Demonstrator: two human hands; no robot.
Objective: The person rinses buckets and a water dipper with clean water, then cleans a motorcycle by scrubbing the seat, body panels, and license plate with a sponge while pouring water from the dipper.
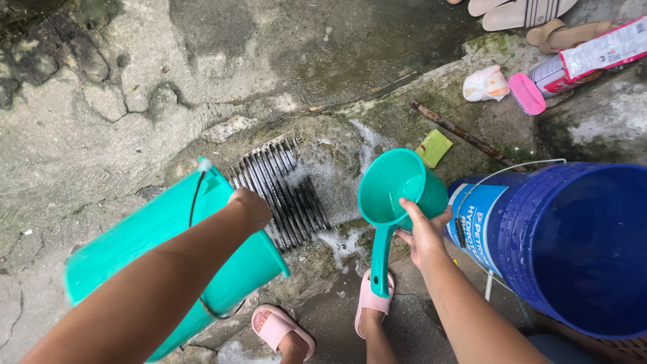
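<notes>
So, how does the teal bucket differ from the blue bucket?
The teal bucket is smaller; the blue bucket is much bigger. The teal one is tipped toward the drain grate, with the left hand at its rim; no hand touches the blue one. The teal one is plain; the blue one carries a label. Both have wire handles.

I see a metal drain grate (pixel 283 192) in wet concrete, big blue bucket (pixel 573 243), pink brush (pixel 526 94), green soap (pixel 434 147), stick (pixel 461 133), beige sandals (pixel 532 17), my pink slippers (pixel 280 329).
</notes>
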